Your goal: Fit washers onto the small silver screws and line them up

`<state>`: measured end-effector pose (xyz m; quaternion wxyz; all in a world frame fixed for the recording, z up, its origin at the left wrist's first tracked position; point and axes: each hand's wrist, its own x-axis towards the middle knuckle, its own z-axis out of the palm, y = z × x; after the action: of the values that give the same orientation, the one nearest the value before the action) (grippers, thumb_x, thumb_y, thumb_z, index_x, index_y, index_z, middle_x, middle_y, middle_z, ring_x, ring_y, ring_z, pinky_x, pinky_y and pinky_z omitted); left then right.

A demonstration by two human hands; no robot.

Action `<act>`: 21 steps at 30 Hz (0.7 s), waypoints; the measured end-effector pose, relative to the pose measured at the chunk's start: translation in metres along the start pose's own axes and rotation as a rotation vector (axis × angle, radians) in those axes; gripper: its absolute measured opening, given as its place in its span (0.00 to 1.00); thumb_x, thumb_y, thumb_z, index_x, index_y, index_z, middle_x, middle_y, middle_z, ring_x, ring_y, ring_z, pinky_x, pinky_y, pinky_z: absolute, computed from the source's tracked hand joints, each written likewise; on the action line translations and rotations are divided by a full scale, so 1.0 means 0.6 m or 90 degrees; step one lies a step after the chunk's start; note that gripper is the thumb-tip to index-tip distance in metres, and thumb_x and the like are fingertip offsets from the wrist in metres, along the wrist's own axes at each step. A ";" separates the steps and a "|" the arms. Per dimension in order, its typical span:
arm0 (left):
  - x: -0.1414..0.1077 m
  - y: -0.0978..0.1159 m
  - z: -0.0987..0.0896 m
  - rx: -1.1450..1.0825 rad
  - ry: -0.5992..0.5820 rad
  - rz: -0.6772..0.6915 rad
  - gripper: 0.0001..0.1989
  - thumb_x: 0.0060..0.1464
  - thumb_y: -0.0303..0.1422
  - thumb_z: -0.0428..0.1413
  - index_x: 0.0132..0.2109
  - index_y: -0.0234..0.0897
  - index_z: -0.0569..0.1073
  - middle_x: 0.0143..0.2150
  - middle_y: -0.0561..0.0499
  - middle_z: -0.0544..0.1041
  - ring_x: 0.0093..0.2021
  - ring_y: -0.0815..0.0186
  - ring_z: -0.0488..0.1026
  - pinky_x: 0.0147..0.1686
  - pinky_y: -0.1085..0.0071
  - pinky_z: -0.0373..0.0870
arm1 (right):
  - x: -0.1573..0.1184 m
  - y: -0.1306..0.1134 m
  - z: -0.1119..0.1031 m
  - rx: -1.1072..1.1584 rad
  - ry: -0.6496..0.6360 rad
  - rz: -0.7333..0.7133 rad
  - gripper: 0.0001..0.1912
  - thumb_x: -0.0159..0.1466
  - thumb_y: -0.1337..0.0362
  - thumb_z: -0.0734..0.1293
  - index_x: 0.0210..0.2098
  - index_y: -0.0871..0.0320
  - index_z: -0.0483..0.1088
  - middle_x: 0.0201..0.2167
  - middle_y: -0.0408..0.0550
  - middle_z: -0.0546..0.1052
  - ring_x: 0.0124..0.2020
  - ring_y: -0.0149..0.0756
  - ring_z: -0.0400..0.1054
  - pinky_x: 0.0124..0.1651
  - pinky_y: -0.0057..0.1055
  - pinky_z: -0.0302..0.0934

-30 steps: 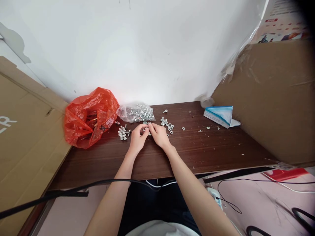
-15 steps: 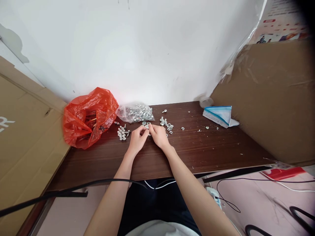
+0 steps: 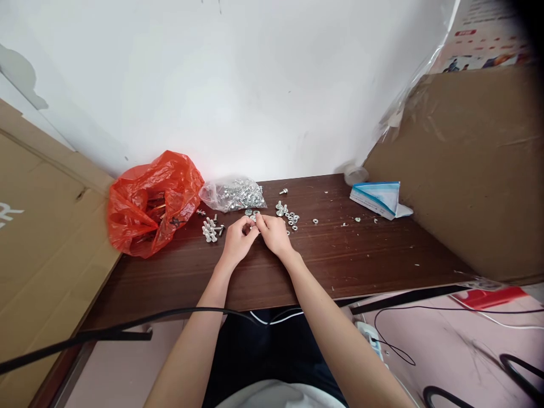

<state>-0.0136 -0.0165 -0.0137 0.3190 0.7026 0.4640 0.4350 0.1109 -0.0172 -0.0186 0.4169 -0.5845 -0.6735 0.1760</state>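
My left hand [image 3: 238, 238] and my right hand [image 3: 274, 233] meet fingertip to fingertip over the dark wooden table. Both are closed in a pinch, and whatever lies between the fingers is too small and too covered to name. Left of them is a cluster of bolts [image 3: 210, 230]. Just beyond the fingertips lie a few flat washers [image 3: 249, 212]. Several nuts [image 3: 293, 217] are scattered beside my right hand, with a small group of bolts [image 3: 281, 209] behind them. A clear plastic bag of metal hardware [image 3: 238, 195] rests against the wall.
A red plastic bag [image 3: 155, 204] stands at the left beside a cardboard box [image 3: 46, 243]. At the right, a blue-and-white packet [image 3: 376, 198] and a clear round container [image 3: 355, 174] sit near another cardboard box [image 3: 471, 175]. A black cable [image 3: 182, 311] crosses the table's front edge [image 3: 161, 318].
My fingers have shifted very slightly where they meet. Otherwise both hands and the hardware stay in place.
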 end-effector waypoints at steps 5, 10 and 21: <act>0.000 0.001 -0.002 0.022 -0.023 0.001 0.09 0.53 0.34 0.50 0.29 0.35 0.69 0.26 0.53 0.70 0.28 0.69 0.65 0.31 0.74 0.60 | 0.001 0.002 0.001 -0.008 0.000 -0.006 0.24 0.69 0.57 0.53 0.19 0.58 0.65 0.18 0.44 0.69 0.21 0.31 0.58 0.27 0.28 0.45; 0.000 0.003 -0.004 0.085 -0.015 -0.002 0.14 0.57 0.34 0.46 0.25 0.36 0.64 0.22 0.54 0.67 0.24 0.70 0.63 0.29 0.74 0.58 | -0.001 -0.003 -0.001 -0.010 -0.008 -0.020 0.23 0.69 0.57 0.54 0.20 0.57 0.64 0.18 0.43 0.69 0.21 0.31 0.57 0.27 0.28 0.45; 0.000 -0.008 -0.001 0.039 0.027 -0.039 0.16 0.59 0.39 0.45 0.25 0.37 0.62 0.21 0.55 0.66 0.19 0.73 0.59 0.21 0.75 0.55 | -0.005 -0.004 -0.006 0.104 -0.015 -0.037 0.15 0.67 0.53 0.58 0.31 0.56 0.65 0.23 0.41 0.71 0.24 0.31 0.64 0.31 0.25 0.53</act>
<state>-0.0158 -0.0148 -0.0174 0.3008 0.6879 0.5052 0.4256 0.1120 -0.0216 -0.0158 0.4606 -0.5266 -0.6781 0.2251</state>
